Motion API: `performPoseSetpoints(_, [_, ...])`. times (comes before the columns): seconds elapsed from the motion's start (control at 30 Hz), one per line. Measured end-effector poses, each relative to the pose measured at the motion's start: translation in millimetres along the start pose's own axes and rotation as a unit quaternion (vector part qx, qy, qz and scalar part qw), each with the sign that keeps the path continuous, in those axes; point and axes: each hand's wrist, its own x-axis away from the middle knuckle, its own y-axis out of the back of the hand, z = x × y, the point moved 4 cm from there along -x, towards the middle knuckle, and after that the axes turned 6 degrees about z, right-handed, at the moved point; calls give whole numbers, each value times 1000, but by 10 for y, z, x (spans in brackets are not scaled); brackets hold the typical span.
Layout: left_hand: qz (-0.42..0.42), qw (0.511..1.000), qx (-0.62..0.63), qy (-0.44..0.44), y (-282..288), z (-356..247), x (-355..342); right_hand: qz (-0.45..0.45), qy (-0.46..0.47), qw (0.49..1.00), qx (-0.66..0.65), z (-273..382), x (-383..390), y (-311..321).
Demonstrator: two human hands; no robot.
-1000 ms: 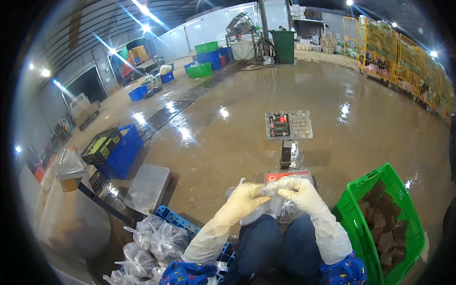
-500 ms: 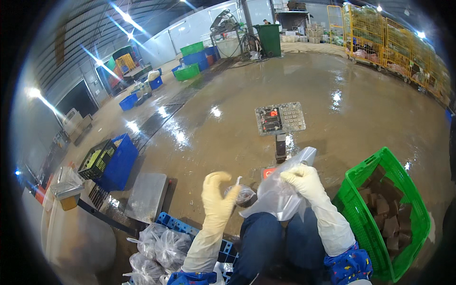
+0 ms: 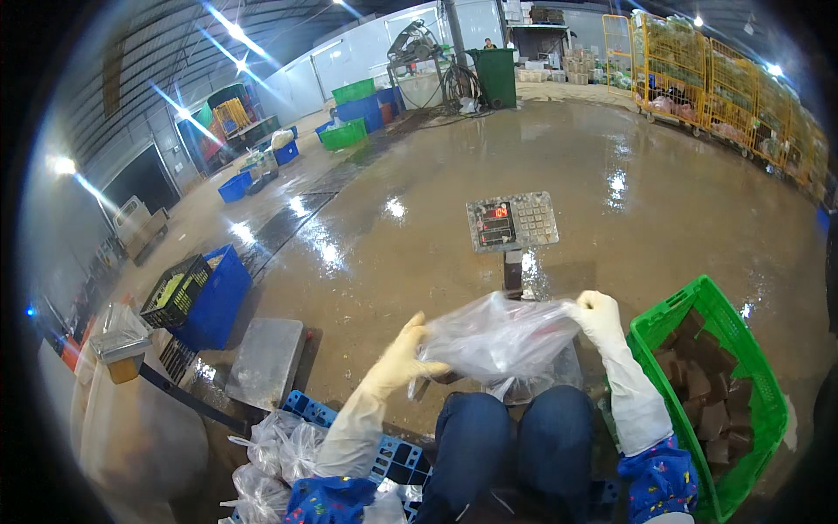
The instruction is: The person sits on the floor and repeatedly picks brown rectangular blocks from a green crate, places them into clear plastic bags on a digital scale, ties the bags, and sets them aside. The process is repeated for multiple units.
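A clear plastic bag (image 3: 502, 336) is spread out and slightly blurred above my knees, in front of the scale. My right hand (image 3: 599, 316), in a cream rubber glove, pinches its right corner. At the bag's left edge is my left hand (image 3: 400, 356), gloved alike, with thumb and fingers apart; whether it touches the film I cannot tell. The bag hides most of the weighing platform beneath. Beyond it stands the scale's display and keypad (image 3: 513, 221), lit red. To my right, a green crate (image 3: 650, 345) holds several brown blocks (image 3: 698, 375).
Filled, knotted plastic bags (image 3: 278, 450) lie by my left forearm near a blue plastic pallet (image 3: 403, 461). A second scale's platform (image 3: 266, 362) is at left, with a blue crate (image 3: 214, 301) behind it. Yellow cage trolleys (image 3: 698, 83) line the far right. The floor (image 3: 393, 253) is wet.
The bag has swung from hanging under my right hand to stretching sideways between both hands. My right hand has moved right, and my left hand has opened its curled fingers.
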Motion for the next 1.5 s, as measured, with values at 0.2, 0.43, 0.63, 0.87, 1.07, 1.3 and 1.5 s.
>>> performPoseSetpoints(0.2, [-510, 841, 179, 8, 198, -226, 166, 114, -78, 970, -200, 486, -183, -244])
performPoseSetpoints(0.43, [-321, 907, -240, -127, -143, -1285, 130, 134, -66, 962, -227, 539, -223, -287])
performPoseSetpoints(0.63, [-398, 892, -210, -36, -164, -991, -236, 210, -96, 946, -226, 788, -178, -285])
performPoseSetpoints(0.87, [-219, 948, -227, -46, -266, -439, -703, 337, -103, 922, -160, 534, -279, -420])
performPoseSetpoints(1.07, [47, 928, 268, 253, -93, 813, -457, 353, -68, 924, 131, -751, -169, -1117])
performPoseSetpoints(1.3, [-152, 870, 409, 229, 306, 747, -728, 277, 10, 949, 153, -1724, 418, -2420])
performPoseSetpoints(1.5, [-104, 986, -97, 91, -302, 596, -1488, 163, -168, 963, -133, -1128, 481, -1120])
